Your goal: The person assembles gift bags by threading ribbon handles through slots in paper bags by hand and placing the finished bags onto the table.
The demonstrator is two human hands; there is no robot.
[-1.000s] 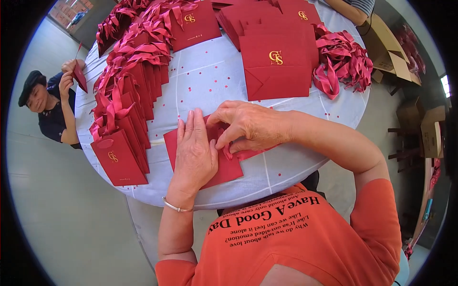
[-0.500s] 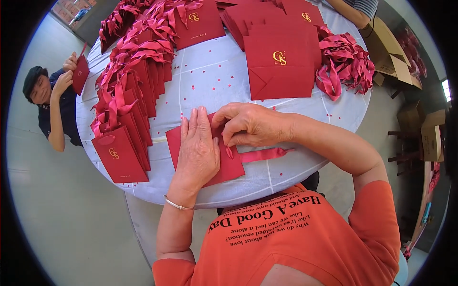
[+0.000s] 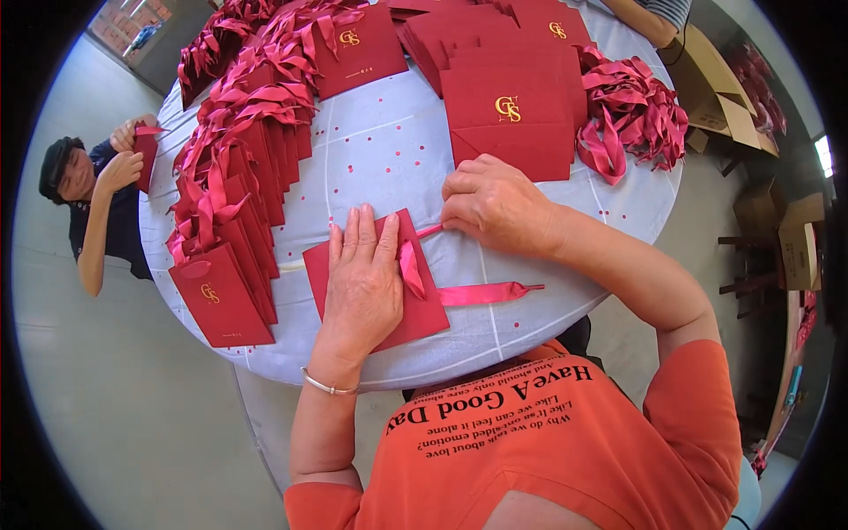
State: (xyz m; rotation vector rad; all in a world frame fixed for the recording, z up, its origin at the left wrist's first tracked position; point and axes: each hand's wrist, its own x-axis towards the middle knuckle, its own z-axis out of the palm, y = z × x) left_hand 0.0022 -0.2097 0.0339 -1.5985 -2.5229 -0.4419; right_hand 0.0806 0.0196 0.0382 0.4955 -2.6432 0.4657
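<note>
A red paper gift bag (image 3: 424, 322) lies flat on the table near its front edge. My left hand (image 3: 364, 269) rests flat on it with the fingers stretched out, pressing it down. A pink ribbon (image 3: 481, 294) runs through the bag: one end trails to the right on the cloth, and a loop stands up beside my left hand. The other end leads up to my right hand (image 3: 499, 205), whose fingers are pinched on it, to the right of the bag and just below a stack of flat red bags (image 3: 486, 84).
Ribbon-handled red bags (image 3: 221, 287) stand in a long row at left. A heap of loose pink ribbons (image 3: 632, 115) lies at right. Small red dots are scattered over the white tablecloth (image 3: 353, 194). A co-worker (image 3: 102, 194) holds a bag at far left; cardboard boxes (image 3: 720, 97) stand at right.
My right hand has moved away from the bag, up and to the right, drawing the ribbon end out. My left hand stays on the bag. The co-worker's bag has shifted slightly.
</note>
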